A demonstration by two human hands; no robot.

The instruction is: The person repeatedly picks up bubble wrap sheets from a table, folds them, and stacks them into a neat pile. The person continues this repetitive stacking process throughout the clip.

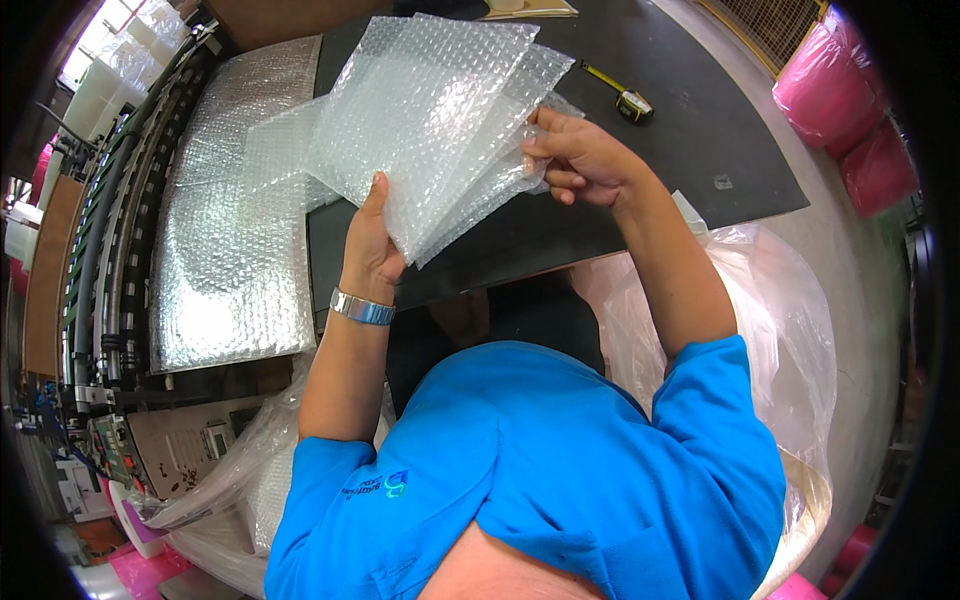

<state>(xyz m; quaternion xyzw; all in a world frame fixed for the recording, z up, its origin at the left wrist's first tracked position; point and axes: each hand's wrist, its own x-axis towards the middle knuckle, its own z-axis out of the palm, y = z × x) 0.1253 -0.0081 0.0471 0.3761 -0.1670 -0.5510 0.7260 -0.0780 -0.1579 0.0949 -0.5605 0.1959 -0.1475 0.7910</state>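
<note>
Both my hands hold up a fanned stack of clear bubble-wrap pieces (430, 110) above a black table top (690, 140). My left hand (372, 240) grips the stack's lower corner, thumb on top, with a silver watch band on the wrist. My right hand (578, 158) pinches the stack's right edge with curled fingers. The pieces are spread apart like cards, several of them showing.
A wide sheet of bubble wrap (235, 220) lies on the machine bed at left, beside rails and cables (110, 250). A yellow tape measure (630, 102) rests on the table. A large clear plastic bag (790, 320) stands at right; pink rolls (850, 100) lie beyond.
</note>
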